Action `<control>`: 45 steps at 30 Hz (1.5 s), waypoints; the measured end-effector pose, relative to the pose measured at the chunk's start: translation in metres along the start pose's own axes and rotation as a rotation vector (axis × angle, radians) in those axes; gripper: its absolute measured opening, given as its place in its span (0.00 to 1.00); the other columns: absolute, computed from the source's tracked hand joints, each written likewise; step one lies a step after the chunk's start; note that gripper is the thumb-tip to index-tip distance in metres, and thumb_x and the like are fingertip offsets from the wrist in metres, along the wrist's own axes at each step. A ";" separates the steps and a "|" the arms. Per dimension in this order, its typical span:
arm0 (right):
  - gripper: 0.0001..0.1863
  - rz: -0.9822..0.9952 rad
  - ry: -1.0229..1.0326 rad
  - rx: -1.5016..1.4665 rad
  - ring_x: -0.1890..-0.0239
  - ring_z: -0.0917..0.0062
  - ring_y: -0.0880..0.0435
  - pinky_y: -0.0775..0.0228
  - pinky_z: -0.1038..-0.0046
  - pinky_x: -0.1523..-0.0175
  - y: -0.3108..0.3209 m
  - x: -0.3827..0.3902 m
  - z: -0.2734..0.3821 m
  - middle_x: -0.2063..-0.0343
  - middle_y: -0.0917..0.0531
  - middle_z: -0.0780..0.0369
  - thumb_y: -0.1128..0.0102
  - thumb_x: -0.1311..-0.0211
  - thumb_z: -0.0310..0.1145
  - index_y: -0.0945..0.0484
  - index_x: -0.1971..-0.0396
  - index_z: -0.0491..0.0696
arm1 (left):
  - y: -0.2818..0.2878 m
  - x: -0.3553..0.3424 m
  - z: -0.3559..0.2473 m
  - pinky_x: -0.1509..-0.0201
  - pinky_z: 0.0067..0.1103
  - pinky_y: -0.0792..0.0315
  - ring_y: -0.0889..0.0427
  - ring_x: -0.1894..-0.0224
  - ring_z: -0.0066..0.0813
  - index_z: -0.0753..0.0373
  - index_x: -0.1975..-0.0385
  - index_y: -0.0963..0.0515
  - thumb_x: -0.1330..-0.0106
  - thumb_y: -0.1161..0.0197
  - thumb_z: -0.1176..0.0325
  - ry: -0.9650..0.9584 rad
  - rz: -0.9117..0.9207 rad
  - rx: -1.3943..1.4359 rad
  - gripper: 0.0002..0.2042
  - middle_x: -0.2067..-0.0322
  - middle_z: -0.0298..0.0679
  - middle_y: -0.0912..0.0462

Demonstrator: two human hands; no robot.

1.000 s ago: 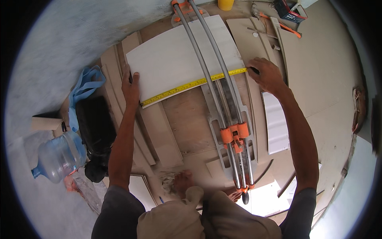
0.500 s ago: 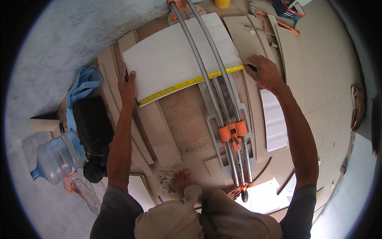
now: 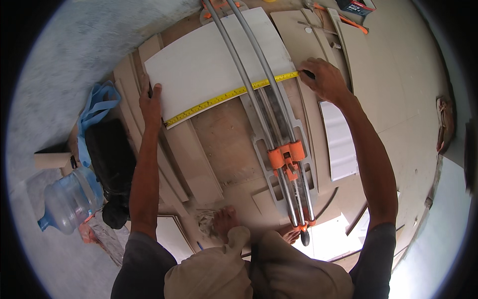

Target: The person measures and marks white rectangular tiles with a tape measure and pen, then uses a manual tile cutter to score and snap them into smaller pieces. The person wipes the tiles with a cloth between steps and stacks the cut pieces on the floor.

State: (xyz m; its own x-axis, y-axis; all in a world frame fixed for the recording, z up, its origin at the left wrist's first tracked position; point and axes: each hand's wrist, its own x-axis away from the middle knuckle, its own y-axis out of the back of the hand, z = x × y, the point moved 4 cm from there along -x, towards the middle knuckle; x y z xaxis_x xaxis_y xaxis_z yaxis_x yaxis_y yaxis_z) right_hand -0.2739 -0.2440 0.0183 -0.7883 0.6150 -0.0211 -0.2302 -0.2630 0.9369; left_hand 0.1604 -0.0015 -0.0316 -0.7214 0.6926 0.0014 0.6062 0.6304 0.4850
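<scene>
A large white tile (image 3: 194, 70) lies under the two steel rails of a tile cutter (image 3: 287, 155), which has an orange carriage and a black-tipped handle. Along the tile's near edge stretches a yellow measuring tape (image 3: 219, 99). At the tile's left edge, my left hand (image 3: 151, 103) grips with the thumb on one side and the fingers partly hidden at the edge; the tape's end lies just below it. My right hand (image 3: 326, 79) is closed around the tape's dark case at the tile's right corner, with the blade running out from it.
Beige tile strips (image 3: 191, 154) lie on both sides of the cutter. Leftward are a black bag (image 3: 110, 159), a blue strap (image 3: 97, 104) and a large water bottle (image 3: 69, 199). A white tile piece (image 3: 339, 142) lies right; an orange-handled tool (image 3: 354, 24) and a box (image 3: 356, 6) are far right.
The whole scene has shifted slightly up and left in the picture. Both hands keep their places on the tile and the tape, and the tape stays stretched across.
</scene>
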 end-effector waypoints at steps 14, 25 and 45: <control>0.10 0.051 -0.077 0.001 0.55 0.67 0.15 0.22 0.59 0.46 0.002 0.001 -0.001 0.63 0.15 0.64 0.39 0.28 0.39 0.15 0.56 0.52 | -0.021 0.034 -0.057 0.15 0.45 0.58 0.51 0.17 0.50 0.65 0.20 0.45 0.32 0.29 0.53 -0.552 0.033 -0.562 0.46 0.20 0.52 0.45; 0.09 0.046 -0.042 -0.017 0.57 0.66 0.16 0.22 0.59 0.47 0.000 -0.003 0.002 0.65 0.17 0.62 0.37 0.29 0.37 0.16 0.56 0.50 | -0.093 0.083 -0.080 0.16 0.54 0.60 0.50 0.18 0.50 0.59 0.19 0.49 0.39 0.24 0.54 -0.644 0.333 -0.629 0.51 0.20 0.49 0.46; 0.10 0.083 -0.058 -0.021 0.57 0.67 0.17 0.22 0.60 0.48 0.001 -0.004 0.000 0.63 0.17 0.63 0.38 0.27 0.39 0.16 0.55 0.50 | -0.090 0.089 -0.074 0.14 0.51 0.65 0.35 0.22 0.36 0.48 0.31 0.27 0.43 0.20 0.54 -0.670 0.225 -0.695 0.38 0.28 0.34 0.28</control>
State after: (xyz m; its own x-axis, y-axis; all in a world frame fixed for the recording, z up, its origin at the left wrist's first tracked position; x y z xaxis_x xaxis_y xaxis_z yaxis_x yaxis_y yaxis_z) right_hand -0.2708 -0.2472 0.0196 -0.7711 0.6321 0.0767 -0.1782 -0.3298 0.9271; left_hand 0.0166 -0.0228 -0.0105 -0.1450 0.9613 -0.2342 0.2202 0.2621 0.9396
